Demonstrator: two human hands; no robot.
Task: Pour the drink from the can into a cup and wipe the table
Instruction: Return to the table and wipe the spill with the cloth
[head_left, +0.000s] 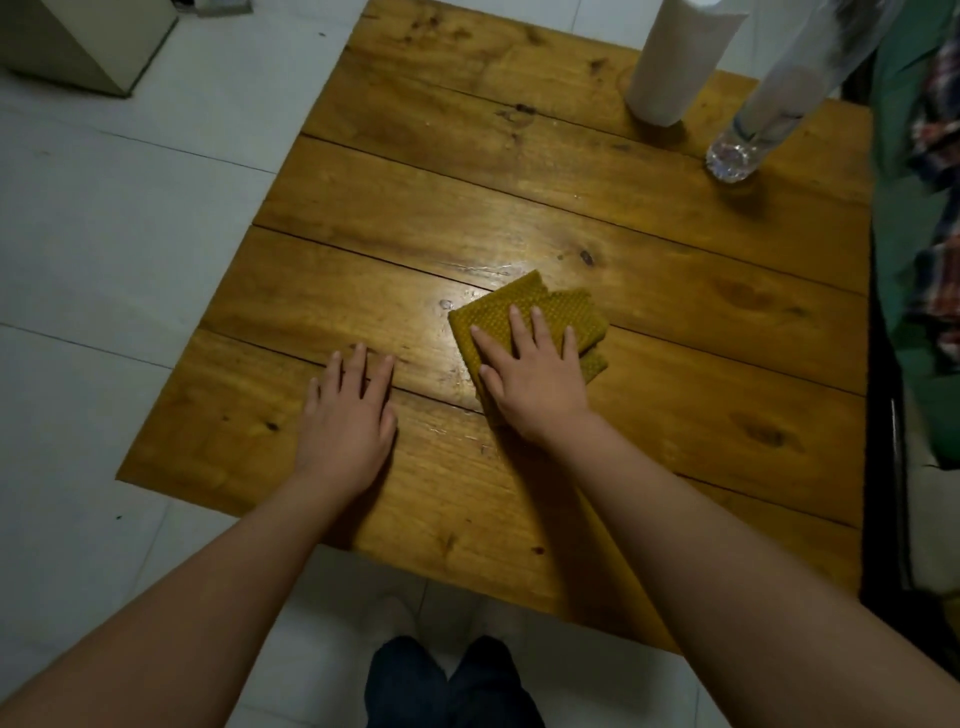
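Observation:
A folded mustard-yellow cloth (563, 312) lies near the middle of the wooden plank table (649, 249). My right hand (530, 379) presses flat on the cloth with straight, spread fingers. My left hand (345, 421) rests flat on the bare wood to the left of the cloth, fingers straight, holding nothing. No can or cup is in view.
A white paper towel roll (670, 62) stands at the table's far edge. A clear plastic bottle (763, 114) stands to its right. Green and plaid fabric (919, 218) hangs along the table's right side. A beige box (88, 41) sits on the tiled floor at far left.

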